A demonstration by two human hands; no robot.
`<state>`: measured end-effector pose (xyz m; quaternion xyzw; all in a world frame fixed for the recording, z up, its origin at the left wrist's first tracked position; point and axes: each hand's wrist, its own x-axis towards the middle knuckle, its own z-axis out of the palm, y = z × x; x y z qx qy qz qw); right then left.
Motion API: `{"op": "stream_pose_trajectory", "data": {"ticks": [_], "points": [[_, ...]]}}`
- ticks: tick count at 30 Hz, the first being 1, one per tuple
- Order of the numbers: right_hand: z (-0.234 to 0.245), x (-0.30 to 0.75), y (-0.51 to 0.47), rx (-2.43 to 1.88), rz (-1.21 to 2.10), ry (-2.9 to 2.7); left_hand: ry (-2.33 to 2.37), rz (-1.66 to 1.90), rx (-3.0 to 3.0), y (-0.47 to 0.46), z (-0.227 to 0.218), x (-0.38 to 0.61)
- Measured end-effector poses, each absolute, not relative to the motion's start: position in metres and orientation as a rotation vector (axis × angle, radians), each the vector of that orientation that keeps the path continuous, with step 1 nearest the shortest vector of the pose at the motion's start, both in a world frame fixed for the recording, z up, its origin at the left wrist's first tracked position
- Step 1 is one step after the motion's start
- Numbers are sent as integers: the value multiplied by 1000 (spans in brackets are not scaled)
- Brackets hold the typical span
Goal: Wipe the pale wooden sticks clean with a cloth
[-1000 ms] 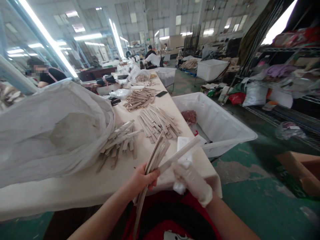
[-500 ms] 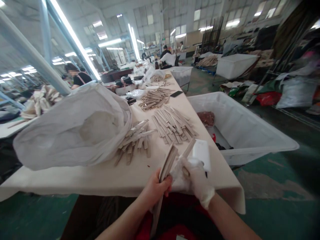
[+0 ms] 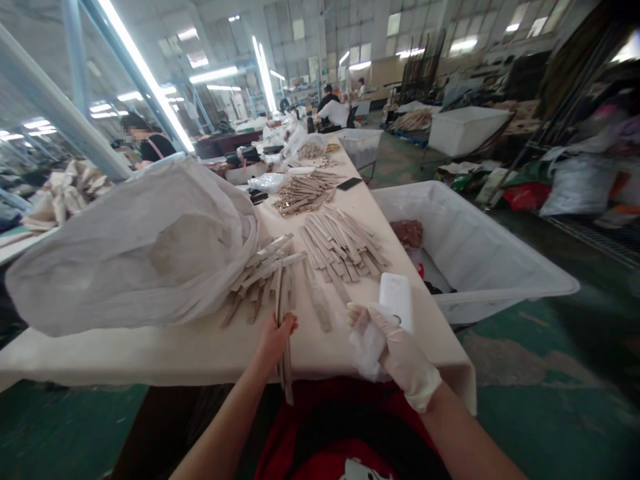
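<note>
My bare left hand (image 3: 274, 341) is closed around a small bundle of beige strips (image 3: 284, 300) near the table's front edge. My right hand (image 3: 407, 360), in a white glove, grips a crumpled white cloth (image 3: 367, 343). Between the hands, a single blurred strip (image 3: 318, 303) shows over the table; whether it lies flat I cannot tell. Beyond my left hand is a loose pile of strips (image 3: 257, 280). A larger fanned pile (image 3: 343, 243) lies past the single strip. Next to my right hand sits a white plastic device (image 3: 396, 299).
A large whitish sack (image 3: 135, 253) covers the table's left part. Farther back lie strips with shiny metal ends (image 3: 305, 192) and a dark flat phone-like object (image 3: 349, 183). A white bin (image 3: 480, 240) stands against the right edge. Other people (image 3: 150, 143) sit at tables behind.
My left hand has moved left with its bundle, toward the near pile. The strip by my right hand has left it, and a blurred strip now shows between the hands.
</note>
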<state>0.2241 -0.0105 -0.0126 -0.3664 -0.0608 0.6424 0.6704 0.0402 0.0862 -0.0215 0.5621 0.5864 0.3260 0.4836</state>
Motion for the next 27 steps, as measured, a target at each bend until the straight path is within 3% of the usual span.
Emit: {"op": "stream_pose_trajectory", "data": {"ticks": [7, 14, 22, 27], "points": [[-10, 210, -9, -859, 1331, -173, 981, 514, 1507, 37, 13, 85], [-12, 218, -24, -1099, 1232, -554, 934, 436, 1520, 40, 25, 96], [-21, 244, -12, -1003, 1195, -187, 921, 421, 1464, 30, 34, 75], [-14, 251, -12, -1095, 1093, -274, 906, 318, 1545, 32, 28, 62]]}}
